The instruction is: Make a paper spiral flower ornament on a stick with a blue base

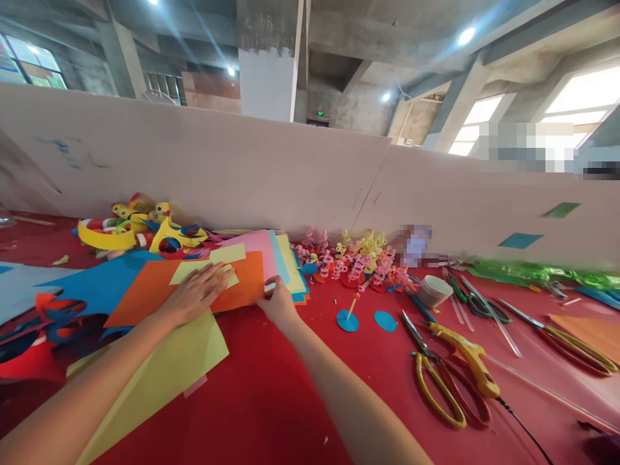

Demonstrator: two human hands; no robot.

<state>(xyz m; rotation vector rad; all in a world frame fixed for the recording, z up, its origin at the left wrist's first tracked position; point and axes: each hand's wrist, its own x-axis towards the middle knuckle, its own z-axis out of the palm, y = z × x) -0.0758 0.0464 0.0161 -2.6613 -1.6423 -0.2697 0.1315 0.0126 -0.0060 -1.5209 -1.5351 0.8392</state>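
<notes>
Head view, left of centre: left hand [201,292] lies flat on orange paper [249,278], partly covering yellow pieces [227,254]; right hand [281,302] curls at orange edge, pinch unclear; red table [271,400] shows lower centre.

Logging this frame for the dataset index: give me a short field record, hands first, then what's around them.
left_hand: left hand, flat over pale yellow pieces on orange sheet
right_hand: right hand, fingers at the orange sheet's right edge; grip unclear
surface: red table
beyond_right_hand: pink and yellow paper curls
right_side: scissors, yellow glue gun
</notes>
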